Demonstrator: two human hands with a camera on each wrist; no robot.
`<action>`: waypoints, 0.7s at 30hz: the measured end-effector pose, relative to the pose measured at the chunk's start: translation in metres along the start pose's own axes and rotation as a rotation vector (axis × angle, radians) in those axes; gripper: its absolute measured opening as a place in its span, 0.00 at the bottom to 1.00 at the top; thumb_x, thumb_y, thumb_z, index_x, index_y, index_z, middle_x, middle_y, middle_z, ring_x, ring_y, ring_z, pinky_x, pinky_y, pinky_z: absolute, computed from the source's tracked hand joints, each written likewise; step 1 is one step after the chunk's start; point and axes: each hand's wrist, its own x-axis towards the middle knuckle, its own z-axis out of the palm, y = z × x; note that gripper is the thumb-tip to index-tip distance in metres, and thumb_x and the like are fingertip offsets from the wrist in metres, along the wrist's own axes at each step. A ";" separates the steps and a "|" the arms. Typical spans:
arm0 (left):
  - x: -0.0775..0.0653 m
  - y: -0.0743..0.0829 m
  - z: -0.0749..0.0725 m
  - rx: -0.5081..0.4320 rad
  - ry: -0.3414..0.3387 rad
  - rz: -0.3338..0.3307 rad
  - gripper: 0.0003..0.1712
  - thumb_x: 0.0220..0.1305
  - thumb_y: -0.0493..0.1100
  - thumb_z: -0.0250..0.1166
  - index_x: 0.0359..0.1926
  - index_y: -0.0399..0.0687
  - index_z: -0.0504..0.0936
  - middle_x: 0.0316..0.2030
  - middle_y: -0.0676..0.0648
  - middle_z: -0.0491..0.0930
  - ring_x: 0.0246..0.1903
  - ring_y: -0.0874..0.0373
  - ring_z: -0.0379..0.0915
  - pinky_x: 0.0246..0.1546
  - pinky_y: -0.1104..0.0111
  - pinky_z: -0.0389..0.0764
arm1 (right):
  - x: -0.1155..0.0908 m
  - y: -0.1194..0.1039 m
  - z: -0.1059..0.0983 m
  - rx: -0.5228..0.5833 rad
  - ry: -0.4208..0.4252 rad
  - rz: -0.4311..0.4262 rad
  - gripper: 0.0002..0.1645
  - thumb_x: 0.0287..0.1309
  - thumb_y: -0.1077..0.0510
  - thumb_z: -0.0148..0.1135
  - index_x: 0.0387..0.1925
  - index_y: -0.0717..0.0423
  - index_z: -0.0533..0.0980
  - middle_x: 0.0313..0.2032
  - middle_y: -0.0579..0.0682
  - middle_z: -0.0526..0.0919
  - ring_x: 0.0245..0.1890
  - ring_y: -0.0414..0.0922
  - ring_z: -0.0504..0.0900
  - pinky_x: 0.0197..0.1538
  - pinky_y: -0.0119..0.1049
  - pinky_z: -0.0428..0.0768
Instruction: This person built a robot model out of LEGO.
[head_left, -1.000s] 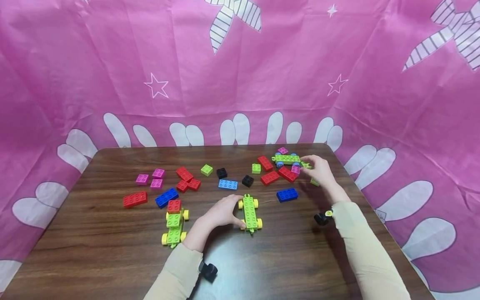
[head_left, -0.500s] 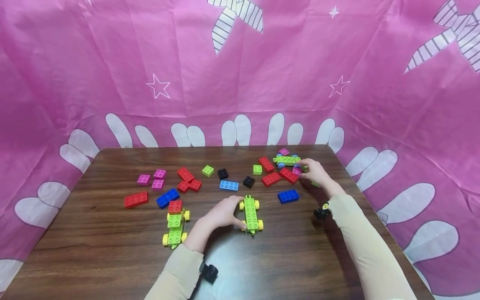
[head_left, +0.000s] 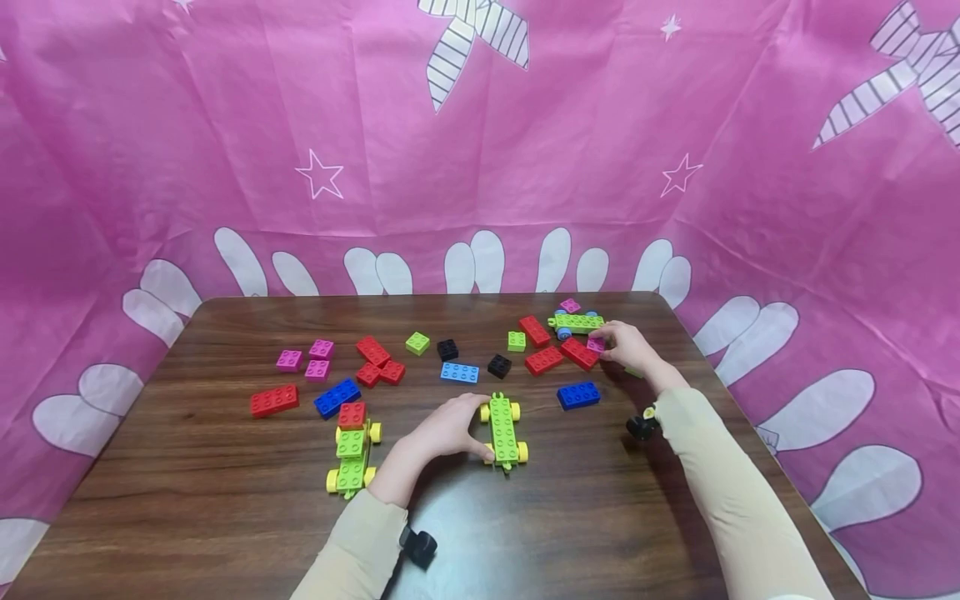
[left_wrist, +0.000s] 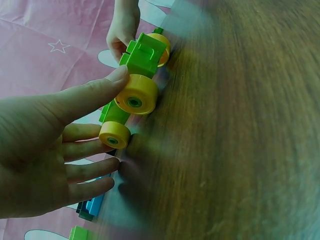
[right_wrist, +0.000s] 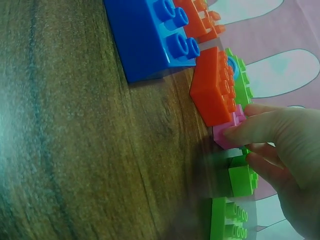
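Observation:
In the head view my left hand [head_left: 450, 427] holds a lime-green toy car base [head_left: 502, 429] with yellow wheels at the middle of the table. Its thumb lies by a yellow wheel [left_wrist: 136, 94] in the left wrist view, while the lower fingers are spread and straight. Far to the right, my right hand [head_left: 628, 343] pinches a small pink building brick [right_wrist: 223, 134], partly hidden by the fingers. This brick is right beside a red brick [right_wrist: 213, 87]. A green car base with blue wheels [head_left: 579, 323] stands just behind it.
On the left, a second yellow-wheeled green car base [head_left: 352, 475] carries a green and a red brick [head_left: 352, 415]. Blue bricks [head_left: 578, 395], black bricks [head_left: 498, 365], a light-blue brick [head_left: 459, 372] and several pink and red ones lie scattered across the table [head_left: 187, 492]. A pink curtain [head_left: 495, 150] hangs behind.
My right hand has shifted slightly left and lower, from near a green piece onto the pink brick. My left hand stays at the yellow-wheeled car base.

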 end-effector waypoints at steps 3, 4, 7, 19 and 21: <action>0.000 0.000 0.000 0.003 -0.002 -0.002 0.52 0.45 0.52 0.80 0.68 0.37 0.66 0.67 0.38 0.68 0.67 0.41 0.62 0.68 0.51 0.64 | -0.001 -0.001 0.001 0.001 -0.005 0.020 0.23 0.53 0.68 0.67 0.53 0.67 0.78 0.51 0.69 0.78 0.53 0.64 0.75 0.60 0.61 0.71; 0.000 0.000 0.000 0.002 -0.001 -0.003 0.52 0.45 0.52 0.80 0.68 0.37 0.66 0.67 0.38 0.68 0.67 0.41 0.62 0.68 0.51 0.64 | -0.001 -0.002 0.001 0.000 -0.004 0.022 0.23 0.53 0.68 0.67 0.53 0.67 0.78 0.51 0.69 0.78 0.53 0.64 0.75 0.60 0.61 0.71; 0.000 0.000 0.000 -0.003 -0.004 -0.010 0.52 0.46 0.52 0.79 0.69 0.38 0.66 0.67 0.38 0.68 0.68 0.42 0.62 0.68 0.51 0.64 | -0.002 -0.002 0.001 0.003 0.002 0.027 0.23 0.54 0.67 0.66 0.54 0.67 0.78 0.51 0.69 0.78 0.52 0.64 0.76 0.60 0.61 0.72; 0.000 0.000 0.000 -0.001 0.000 -0.009 0.52 0.46 0.52 0.80 0.69 0.38 0.66 0.67 0.38 0.67 0.68 0.42 0.62 0.68 0.51 0.64 | -0.009 -0.002 -0.006 0.017 -0.016 0.088 0.24 0.55 0.65 0.67 0.55 0.67 0.77 0.53 0.70 0.77 0.56 0.65 0.73 0.61 0.62 0.70; 0.000 0.000 0.000 -0.002 -0.001 -0.008 0.52 0.46 0.51 0.80 0.69 0.38 0.66 0.67 0.38 0.67 0.68 0.42 0.62 0.68 0.51 0.64 | -0.010 -0.003 -0.007 0.011 -0.023 0.096 0.24 0.55 0.65 0.67 0.55 0.67 0.77 0.54 0.71 0.77 0.56 0.66 0.73 0.61 0.62 0.70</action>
